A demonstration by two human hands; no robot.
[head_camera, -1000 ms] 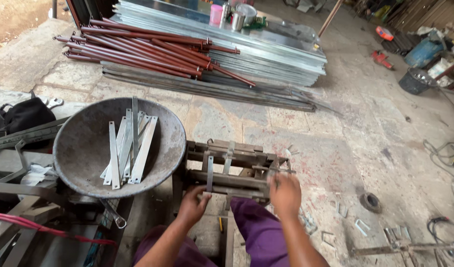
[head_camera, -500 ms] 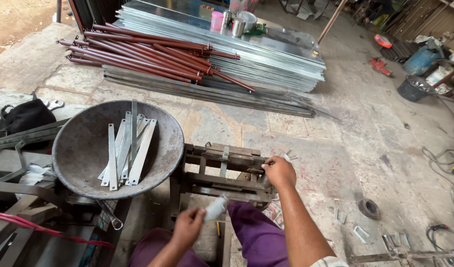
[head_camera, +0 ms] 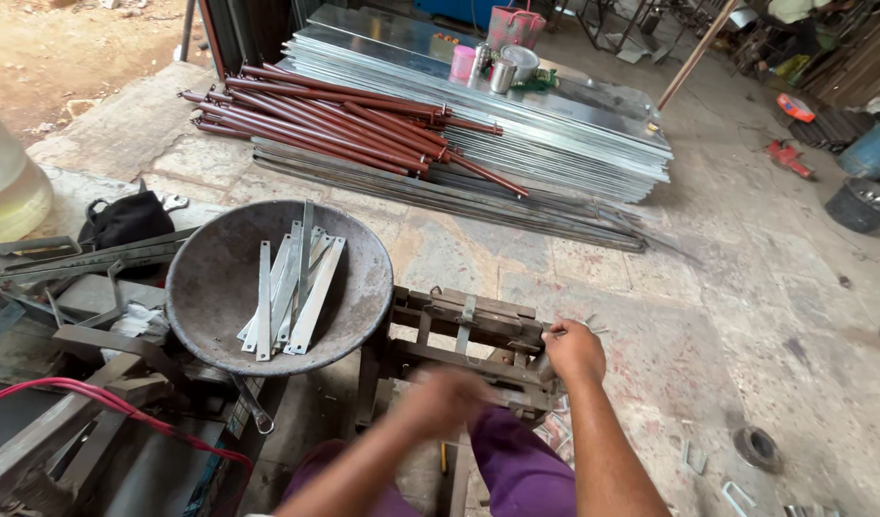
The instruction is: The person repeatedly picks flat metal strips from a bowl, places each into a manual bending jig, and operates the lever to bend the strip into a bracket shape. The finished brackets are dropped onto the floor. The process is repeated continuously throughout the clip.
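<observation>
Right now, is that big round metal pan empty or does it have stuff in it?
Not empty. The round metal pan holds a loose pile of flat metal strips lying across its bottom, some overlapping.

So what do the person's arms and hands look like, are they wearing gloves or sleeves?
No gloves and no sleeves show: both forearms are bare down to the hands. The left hand is blurred, so its details cannot be made out. The right hand shows no ring, watch or band. Purple clothing covers the lap below.
</observation>
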